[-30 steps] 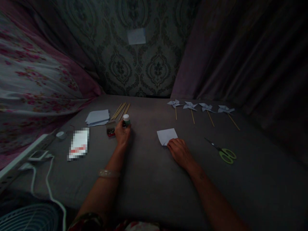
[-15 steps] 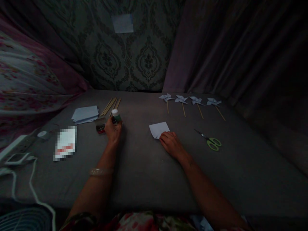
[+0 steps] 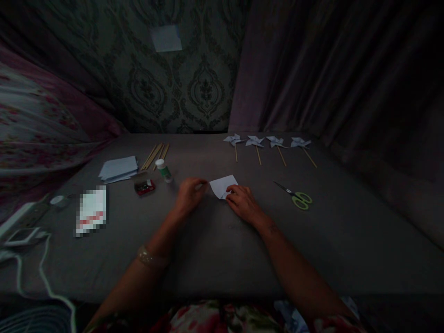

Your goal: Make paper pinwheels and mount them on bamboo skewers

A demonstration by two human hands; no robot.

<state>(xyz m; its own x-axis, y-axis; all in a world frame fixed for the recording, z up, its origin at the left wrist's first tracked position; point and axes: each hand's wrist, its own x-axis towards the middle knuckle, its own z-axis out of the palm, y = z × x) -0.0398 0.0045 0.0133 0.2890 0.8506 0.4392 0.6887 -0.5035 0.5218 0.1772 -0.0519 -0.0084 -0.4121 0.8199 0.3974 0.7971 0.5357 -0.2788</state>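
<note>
A small white sheet of paper [image 3: 222,185] lies in the middle of the table, its lower edge slightly curled. My right hand [image 3: 244,203] grips its lower right part, fingers bent over the edge. Just left of the sheet is my left hand [image 3: 190,196], thumb and forefinger curved near the paper's left corner; I see nothing held in it. The glue bottle [image 3: 164,171], with a white cap and green label, stands on the table beyond my left hand. To its left sits a small open red box [image 3: 144,187] with tiny dark pieces inside.
Wooden sticks [image 3: 152,156] and a stack of paper [image 3: 119,169] lie at back left. Several paper pinwheels [image 3: 255,141] on sticks line the back right. Green-handled scissors [image 3: 301,200] lie right of my right hand. A white cable [image 3: 43,268] crosses the left edge.
My left hand has let go of the glue bottle, leaving it standing, and has come right to the paper. My right hand stays at the sheet. The view has shifted right.
</note>
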